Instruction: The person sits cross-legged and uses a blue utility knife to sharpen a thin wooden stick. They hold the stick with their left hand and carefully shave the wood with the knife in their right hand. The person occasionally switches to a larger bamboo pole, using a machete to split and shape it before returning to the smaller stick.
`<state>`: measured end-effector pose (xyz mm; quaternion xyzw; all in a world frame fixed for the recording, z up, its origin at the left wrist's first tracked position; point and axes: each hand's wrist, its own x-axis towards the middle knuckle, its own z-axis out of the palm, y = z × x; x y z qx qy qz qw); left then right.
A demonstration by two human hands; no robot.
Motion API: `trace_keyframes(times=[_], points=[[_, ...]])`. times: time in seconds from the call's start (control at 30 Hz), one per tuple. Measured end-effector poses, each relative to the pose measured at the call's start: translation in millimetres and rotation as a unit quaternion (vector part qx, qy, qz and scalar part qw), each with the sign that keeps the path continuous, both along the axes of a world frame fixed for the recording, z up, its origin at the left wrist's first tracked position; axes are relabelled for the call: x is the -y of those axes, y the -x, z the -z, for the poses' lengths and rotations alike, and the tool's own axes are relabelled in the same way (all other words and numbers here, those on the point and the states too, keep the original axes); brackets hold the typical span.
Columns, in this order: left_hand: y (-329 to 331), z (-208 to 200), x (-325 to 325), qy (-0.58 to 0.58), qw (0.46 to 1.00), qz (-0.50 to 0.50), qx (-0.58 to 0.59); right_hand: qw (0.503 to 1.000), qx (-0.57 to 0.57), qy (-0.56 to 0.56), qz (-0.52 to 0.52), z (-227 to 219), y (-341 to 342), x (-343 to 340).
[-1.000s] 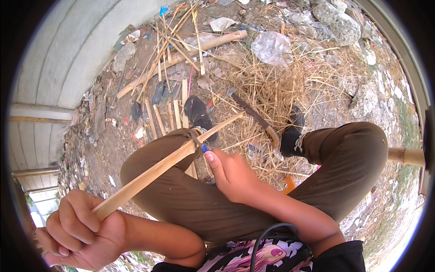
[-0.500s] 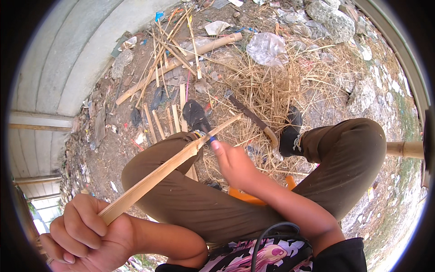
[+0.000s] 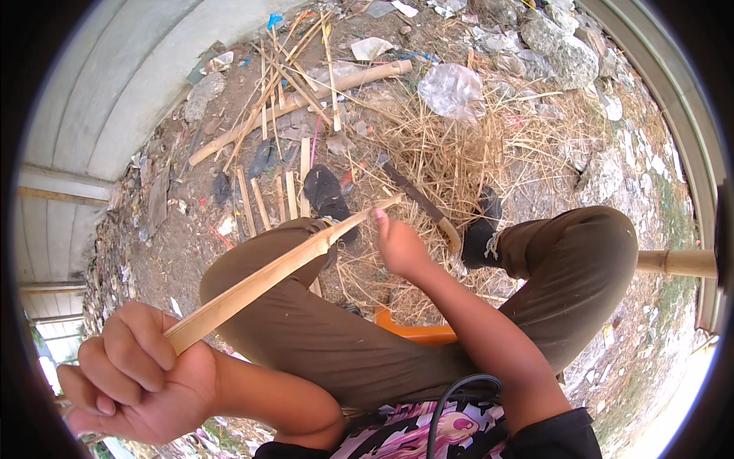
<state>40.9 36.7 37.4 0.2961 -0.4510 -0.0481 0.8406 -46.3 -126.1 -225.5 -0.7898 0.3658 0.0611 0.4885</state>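
My left hand (image 3: 138, 375) is wrapped round the thick end of a split bamboo strip (image 3: 252, 287), at the lower left. The strip slants up over my left thigh, with a notched, roughened stretch near its thin far end. My right hand (image 3: 403, 246) is closed beside that thin end, thumb up against it. A small knife with a blue part showed in it a moment ago; strip and fingers now hide it. Just beyond lies a machete-like tool (image 3: 417, 197) with a dark blade and pale handle, on straw between my shoes.
Several short bamboo strips (image 3: 291, 195) lie by my left shoe (image 3: 326, 191). Farther off are a bamboo pole (image 3: 229, 148) and crossed thin sticks. Straw (image 3: 459, 157), a clear plastic bag (image 3: 451, 90) and broken concrete (image 3: 562, 50) cover the ground ahead. A pale wall (image 3: 122, 84) rises at left.
My right hand has slid forward and right along the strip to near its thin tip, and the blue part no longer shows. My left hand keeps its grip, almost unmoved.
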Motion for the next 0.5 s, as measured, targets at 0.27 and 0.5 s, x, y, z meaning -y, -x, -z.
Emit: trace_keyframes(times=[0.27, 0.5], points=[[1, 1, 2, 0.003, 1.0, 0.0, 0.018, 1.0, -0.029, 0.003, -0.002, 65, -5, 20], [1, 0, 5, 0.03, 0.999, -0.018, 0.009, 0.996, -0.008, -0.001, 0.083, 125, -11, 39]])
